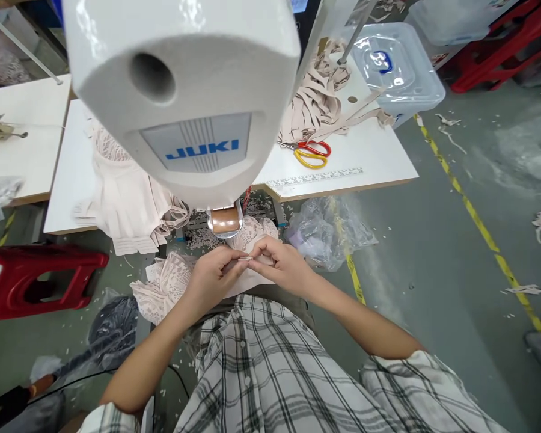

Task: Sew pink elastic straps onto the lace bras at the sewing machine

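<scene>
My left hand (214,275) and my right hand (279,263) meet just in front of the white JUKI sewing machine (180,90). Both pinch a thin pale strip (244,258) of the pink lace garment (171,282), which lies across my lap and spills to the left. The fingers of both hands are closed on the fabric. The machine's head hides the needle area; a brown curved part (225,221) shows under it, right above my hands.
A stack of pink garments (126,204) sits left of the machine. Beige straps (318,102) and red-and-yellow scissors (312,153) lie on the white table (369,156). A clear plastic box (394,69), a red stool (31,279) and plastic bags (329,231) stand around.
</scene>
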`<act>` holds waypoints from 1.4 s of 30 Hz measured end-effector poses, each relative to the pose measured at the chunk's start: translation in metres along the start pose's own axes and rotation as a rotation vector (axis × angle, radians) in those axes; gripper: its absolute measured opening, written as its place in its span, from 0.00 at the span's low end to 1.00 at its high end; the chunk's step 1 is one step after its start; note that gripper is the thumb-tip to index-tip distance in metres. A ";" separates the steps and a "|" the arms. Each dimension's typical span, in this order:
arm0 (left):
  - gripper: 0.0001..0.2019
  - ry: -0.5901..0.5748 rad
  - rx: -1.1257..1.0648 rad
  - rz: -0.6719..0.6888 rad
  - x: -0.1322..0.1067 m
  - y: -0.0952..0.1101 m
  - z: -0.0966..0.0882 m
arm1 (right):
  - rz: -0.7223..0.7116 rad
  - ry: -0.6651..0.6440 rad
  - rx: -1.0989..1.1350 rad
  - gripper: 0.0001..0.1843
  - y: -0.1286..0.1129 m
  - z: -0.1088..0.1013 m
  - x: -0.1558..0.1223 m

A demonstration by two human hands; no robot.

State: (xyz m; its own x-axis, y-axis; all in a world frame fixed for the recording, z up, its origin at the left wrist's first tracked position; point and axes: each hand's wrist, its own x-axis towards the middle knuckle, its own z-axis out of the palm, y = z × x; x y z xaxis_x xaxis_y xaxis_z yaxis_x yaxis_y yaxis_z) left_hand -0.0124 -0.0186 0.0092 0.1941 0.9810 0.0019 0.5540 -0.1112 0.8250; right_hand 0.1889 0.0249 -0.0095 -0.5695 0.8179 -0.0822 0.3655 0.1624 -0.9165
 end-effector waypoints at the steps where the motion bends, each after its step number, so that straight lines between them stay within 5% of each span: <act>1: 0.09 0.006 0.004 -0.004 -0.001 -0.001 0.002 | 0.012 -0.019 -0.001 0.10 -0.001 -0.001 0.000; 8: 0.11 0.085 0.140 0.037 -0.008 -0.007 0.014 | -0.025 -0.055 -0.027 0.08 -0.008 -0.006 0.003; 13: 0.13 0.018 0.105 0.025 -0.004 -0.008 0.011 | 0.048 -0.039 0.111 0.10 0.001 -0.008 0.008; 18: 0.11 -0.015 0.046 -0.029 -0.001 -0.009 -0.004 | 0.243 0.163 0.424 0.14 0.028 -0.020 0.016; 24: 0.07 -0.080 0.113 0.037 -0.004 -0.002 -0.018 | -0.227 -0.322 0.045 0.08 0.007 -0.015 0.012; 27: 0.04 -0.089 0.127 0.027 -0.002 0.003 -0.022 | -0.400 -0.382 -0.094 0.08 -0.006 -0.010 0.016; 36: 0.04 -0.118 -0.009 -0.066 -0.002 0.011 -0.036 | -0.684 -0.107 -0.372 0.10 -0.012 0.007 0.016; 42: 0.03 -0.185 -0.029 -0.218 0.008 0.000 -0.027 | -0.436 0.042 -0.272 0.10 -0.012 0.024 0.012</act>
State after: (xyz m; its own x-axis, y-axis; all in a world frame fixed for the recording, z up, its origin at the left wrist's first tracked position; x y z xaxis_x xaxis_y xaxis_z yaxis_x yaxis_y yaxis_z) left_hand -0.0322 -0.0067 0.0246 0.2190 0.9353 -0.2780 0.5764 0.1059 0.8103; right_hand 0.1602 0.0198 -0.0088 -0.6834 0.6630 0.3057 0.2827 0.6264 -0.7264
